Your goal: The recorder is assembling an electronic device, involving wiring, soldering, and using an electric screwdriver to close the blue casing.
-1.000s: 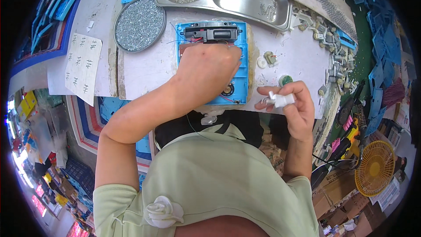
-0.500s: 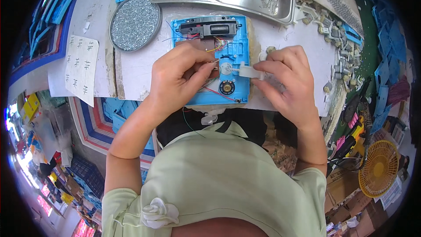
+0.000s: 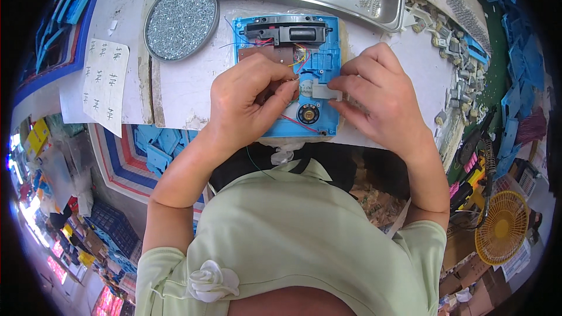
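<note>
An open blue plastic housing (image 3: pixel 329 120) lies on the worktable in front of me. It holds a black module (image 3: pixel 307 34), a brown circuit board (image 3: pixel 266 54), loose coloured wires and a small round speaker (image 3: pixel 308 114). Between the thumb and fingers of my right hand (image 3: pixel 377 96) is a white plastic part (image 3: pixel 325 90), over the housing's right half. My left hand (image 3: pixel 249 96) is pinched closed above the housing's left half, its fingertips close to the white part's left end. Whatever those fingertips grip is hidden or too small to name.
A round dish of small metal screws (image 3: pixel 181 20) stands at the far left, beside a steel compartment tray (image 3: pixel 351 16) holding small springs. Several small motors (image 3: pixel 448 47) lie along the right edge. A sheet of paper (image 3: pixel 105 85) hangs over the table's left front.
My right hand has brought the white plastic part slightly left, further over the housing and closer to my left fingertips. The whole view has shifted a little.
</note>
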`<state>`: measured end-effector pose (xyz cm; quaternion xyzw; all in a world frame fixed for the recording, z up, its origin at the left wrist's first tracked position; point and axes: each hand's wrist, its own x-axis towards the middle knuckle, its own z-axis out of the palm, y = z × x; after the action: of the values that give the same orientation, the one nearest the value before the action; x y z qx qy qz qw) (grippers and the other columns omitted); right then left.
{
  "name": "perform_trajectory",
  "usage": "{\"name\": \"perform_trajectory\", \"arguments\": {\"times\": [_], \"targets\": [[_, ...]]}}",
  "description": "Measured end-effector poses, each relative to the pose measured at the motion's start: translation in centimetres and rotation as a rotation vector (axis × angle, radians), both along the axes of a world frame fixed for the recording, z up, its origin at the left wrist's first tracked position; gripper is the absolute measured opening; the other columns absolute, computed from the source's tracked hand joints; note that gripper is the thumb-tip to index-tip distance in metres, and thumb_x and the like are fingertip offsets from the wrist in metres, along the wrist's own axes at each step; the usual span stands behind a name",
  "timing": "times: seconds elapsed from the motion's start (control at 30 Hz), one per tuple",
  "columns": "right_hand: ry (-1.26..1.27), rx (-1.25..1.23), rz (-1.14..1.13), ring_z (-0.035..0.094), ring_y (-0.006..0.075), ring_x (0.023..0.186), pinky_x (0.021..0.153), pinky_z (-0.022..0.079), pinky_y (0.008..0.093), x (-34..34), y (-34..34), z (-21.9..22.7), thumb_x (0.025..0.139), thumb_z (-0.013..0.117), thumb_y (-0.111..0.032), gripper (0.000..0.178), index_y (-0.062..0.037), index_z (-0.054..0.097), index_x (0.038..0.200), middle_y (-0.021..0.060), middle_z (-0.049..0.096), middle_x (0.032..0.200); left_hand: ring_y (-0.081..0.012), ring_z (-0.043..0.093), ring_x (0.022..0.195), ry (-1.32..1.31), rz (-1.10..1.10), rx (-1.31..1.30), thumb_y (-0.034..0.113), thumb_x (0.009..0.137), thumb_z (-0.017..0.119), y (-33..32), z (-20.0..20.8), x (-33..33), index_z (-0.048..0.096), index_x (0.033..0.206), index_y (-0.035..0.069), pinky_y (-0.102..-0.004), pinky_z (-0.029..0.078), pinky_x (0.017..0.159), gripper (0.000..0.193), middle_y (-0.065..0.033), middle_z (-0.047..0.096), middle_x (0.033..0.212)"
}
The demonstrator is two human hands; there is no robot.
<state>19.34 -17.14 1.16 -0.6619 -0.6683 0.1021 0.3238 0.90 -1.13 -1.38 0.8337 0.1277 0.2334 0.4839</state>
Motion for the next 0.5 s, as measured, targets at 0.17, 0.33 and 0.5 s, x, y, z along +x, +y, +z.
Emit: {"name": "perform_trajectory", "arguments": {"times": [0.17,0.33,0.5], "targets": [[0.02,0.04,-0.017,0.057,0.0287,0.087,0.074,0.051,0.038,-0.6,0.2,0.1,0.062,0.084,-0.007,0.03,-0.0051,0.07,0.089,0.0064,0.064,0.092,-0.013,0.063,0.061,0.002,0.008,0.026,-0.002,0.085,0.075,0.0,-0.1,0.0,0.069,0.093,0.001,-0.0261,0.049,0.053,0.011,-0.0066,0.066,0.079],[0.199,0.139,-0.017,0.058,0.029,0.086,0.074,0.05,0.0379,0.3,-0.3,-3.1,0.064,0.084,-0.006,0.03,-0.0055,0.071,0.09,0.0069,0.064,0.092,-0.0148,0.062,0.059,-0.023,0.03,-0.003,-0.002,0.084,0.077,-0.2,-0.4,0.0,0.069,0.092,0.002,-0.0273,0.048,0.052,0.011,-0.0066,0.065,0.077],[0.131,0.113,-0.012,0.057,0.0291,0.089,0.076,0.05,0.038,-0.5,0.5,-2.8,0.066,0.083,-0.007,0.026,-0.0059,0.07,0.089,0.0068,0.065,0.094,-0.0165,0.062,0.059,-0.021,0.028,0.016,-0.001,0.083,0.077,-0.1,-1.0,-0.1,0.069,0.091,0.003,-0.0288,0.047,0.052,0.011,-0.0066,0.064,0.076]]}}
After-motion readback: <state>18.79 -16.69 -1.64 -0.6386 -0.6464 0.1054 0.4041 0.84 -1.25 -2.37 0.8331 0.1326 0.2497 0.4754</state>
